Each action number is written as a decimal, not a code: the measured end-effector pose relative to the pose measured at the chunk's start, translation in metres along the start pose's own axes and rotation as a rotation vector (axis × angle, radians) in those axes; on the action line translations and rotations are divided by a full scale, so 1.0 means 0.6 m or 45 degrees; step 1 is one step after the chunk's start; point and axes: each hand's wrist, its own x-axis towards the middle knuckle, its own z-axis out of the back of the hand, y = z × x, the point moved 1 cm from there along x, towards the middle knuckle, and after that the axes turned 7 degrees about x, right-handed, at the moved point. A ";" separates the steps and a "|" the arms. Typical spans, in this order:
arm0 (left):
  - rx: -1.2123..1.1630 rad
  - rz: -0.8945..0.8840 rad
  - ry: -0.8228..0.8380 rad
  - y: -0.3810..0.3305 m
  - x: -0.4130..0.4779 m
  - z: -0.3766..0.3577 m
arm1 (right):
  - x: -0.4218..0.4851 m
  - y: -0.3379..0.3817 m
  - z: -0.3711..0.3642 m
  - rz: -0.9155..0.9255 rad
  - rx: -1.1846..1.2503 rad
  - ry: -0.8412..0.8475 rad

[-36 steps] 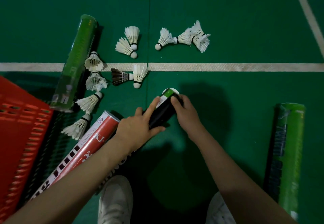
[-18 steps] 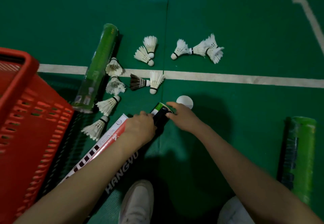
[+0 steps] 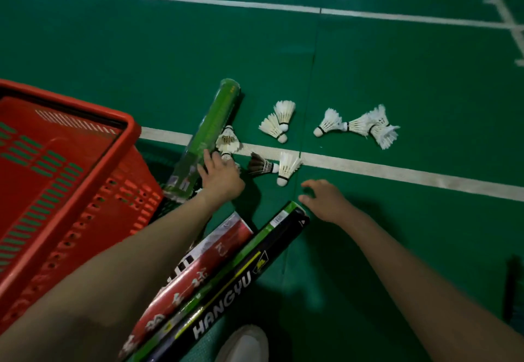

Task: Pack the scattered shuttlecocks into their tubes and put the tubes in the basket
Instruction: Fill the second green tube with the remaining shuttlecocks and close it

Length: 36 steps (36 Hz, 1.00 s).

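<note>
My left hand (image 3: 221,180) reaches palm down over the white shuttlecocks beside a green tube (image 3: 215,126), its fingers touching the tube's side; nothing shows in its grip. One white shuttlecock (image 3: 228,139) lies just beyond its fingertips. My right hand (image 3: 326,200) hovers with fingers apart next to the open end of the black HANGYU tube (image 3: 255,271), which lies on the floor against a red tube (image 3: 204,271). A dark-feathered shuttlecock (image 3: 259,164) and a white one (image 3: 287,167) lie between my hands. More white ones lie as a pair (image 3: 279,122) and a cluster (image 3: 360,126).
The red plastic basket (image 3: 133,134) stands at the left, touching the green tube's near end. A dark tube (image 3: 513,288) lies at the right edge. My white shoe (image 3: 243,344) is at the bottom. White court lines cross the green floor.
Both hands let go of the black tube, which now lies beside the red one. My left hand moved to the shuttlecocks by the green tube. The view shifted up and left.
</note>
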 end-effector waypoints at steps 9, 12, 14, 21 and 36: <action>-0.180 0.269 -0.120 0.077 0.048 -0.023 | 0.016 0.003 -0.053 0.042 0.059 0.154; -0.253 0.197 -0.294 0.069 0.053 -0.021 | 0.021 0.004 -0.050 0.039 0.089 0.146; -0.288 0.105 -0.370 0.064 0.054 -0.023 | 0.024 0.005 -0.048 0.034 0.114 0.122; -0.330 0.334 -0.334 0.089 0.066 -0.032 | 0.026 0.003 -0.051 0.021 0.150 0.088; -0.591 -0.037 -0.316 0.000 0.030 0.049 | -0.001 0.004 -0.030 0.070 0.311 -0.077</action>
